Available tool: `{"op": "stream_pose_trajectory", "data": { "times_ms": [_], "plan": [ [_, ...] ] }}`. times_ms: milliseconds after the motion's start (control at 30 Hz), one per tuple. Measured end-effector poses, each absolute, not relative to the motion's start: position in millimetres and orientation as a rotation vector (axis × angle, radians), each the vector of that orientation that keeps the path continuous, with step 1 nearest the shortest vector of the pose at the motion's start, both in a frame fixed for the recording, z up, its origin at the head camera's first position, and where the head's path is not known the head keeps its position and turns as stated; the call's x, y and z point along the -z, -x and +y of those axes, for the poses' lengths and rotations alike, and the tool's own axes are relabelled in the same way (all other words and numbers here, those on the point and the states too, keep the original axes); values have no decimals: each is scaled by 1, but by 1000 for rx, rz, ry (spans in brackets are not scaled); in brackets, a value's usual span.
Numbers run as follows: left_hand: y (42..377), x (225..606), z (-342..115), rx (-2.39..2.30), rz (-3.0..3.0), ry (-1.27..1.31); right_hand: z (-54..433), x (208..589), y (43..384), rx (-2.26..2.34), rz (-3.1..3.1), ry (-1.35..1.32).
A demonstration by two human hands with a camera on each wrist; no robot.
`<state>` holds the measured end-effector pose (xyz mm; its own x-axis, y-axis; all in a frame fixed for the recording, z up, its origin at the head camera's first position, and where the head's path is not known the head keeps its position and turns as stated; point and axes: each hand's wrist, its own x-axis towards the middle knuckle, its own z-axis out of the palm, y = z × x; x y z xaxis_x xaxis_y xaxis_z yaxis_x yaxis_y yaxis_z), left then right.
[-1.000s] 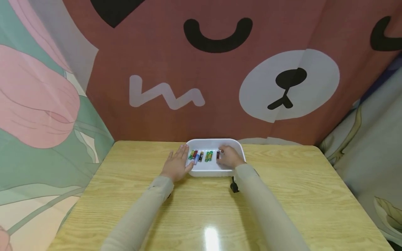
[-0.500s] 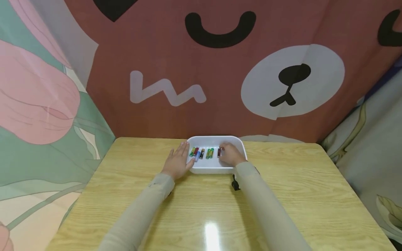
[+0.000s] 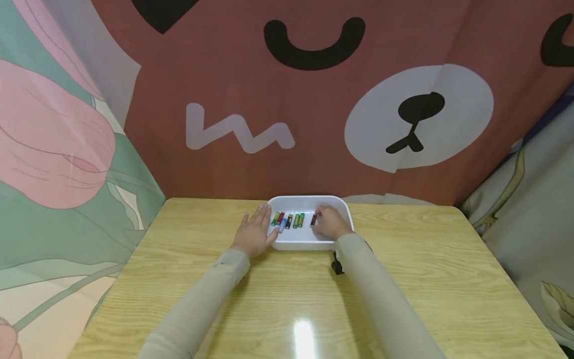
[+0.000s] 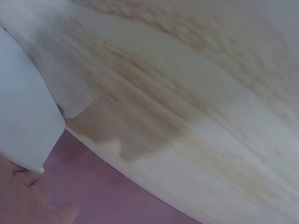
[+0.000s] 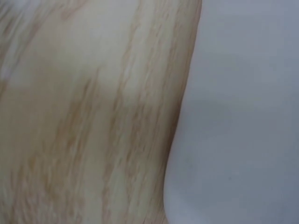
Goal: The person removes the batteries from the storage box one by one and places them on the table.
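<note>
A white tray point(image 3: 309, 245) holds several small batteries. My left hand point(image 3: 252, 236) lies with its fingers straight along the tray's left rim; in the left wrist view, fingers of the left hand point(image 4: 28, 198) show beside the tray's wall point(image 4: 28, 107). Inside the right part of the tray, my right hand point(image 3: 331, 223) pinches a dark red battery point(image 3: 313, 219) between thumb and fingers. To its left lie two green batteries point(image 3: 298, 220), a black one point(image 3: 289, 221), a light blue one point(image 3: 282, 226), a red one point(image 3: 280, 218) and a green-yellow one point(image 3: 275, 218).
The tray stands at the far edge of a wood-grain table point(image 3: 278, 294), close to a curtain point(image 3: 224, 174) with a bear print. A small black object point(image 3: 337, 264) shows beside the right sleeve. The right wrist view shows the tray's outer wall point(image 5: 238, 116) over the tabletop.
The dark red battery at my right fingertips has turned to a slight slant. My left hand stays on the tray's rim, and the view has shifted slightly.
</note>
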<state>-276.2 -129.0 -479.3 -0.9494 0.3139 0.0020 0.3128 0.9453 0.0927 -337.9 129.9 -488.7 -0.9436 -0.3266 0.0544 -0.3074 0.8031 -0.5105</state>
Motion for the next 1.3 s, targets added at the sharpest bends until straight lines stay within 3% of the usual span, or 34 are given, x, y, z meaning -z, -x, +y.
{"op": "stream_pose_trajectory", "data": {
  "times_ms": [767, 1300],
  "plan": [
    [274, 481, -130, -127, 3077, -517, 131, 486, 332, 934, 2969, 334],
    [277, 477, -128, -50, 3095, -527, 137, 474, 320, 1018, 3029, 568]
  ]
}}
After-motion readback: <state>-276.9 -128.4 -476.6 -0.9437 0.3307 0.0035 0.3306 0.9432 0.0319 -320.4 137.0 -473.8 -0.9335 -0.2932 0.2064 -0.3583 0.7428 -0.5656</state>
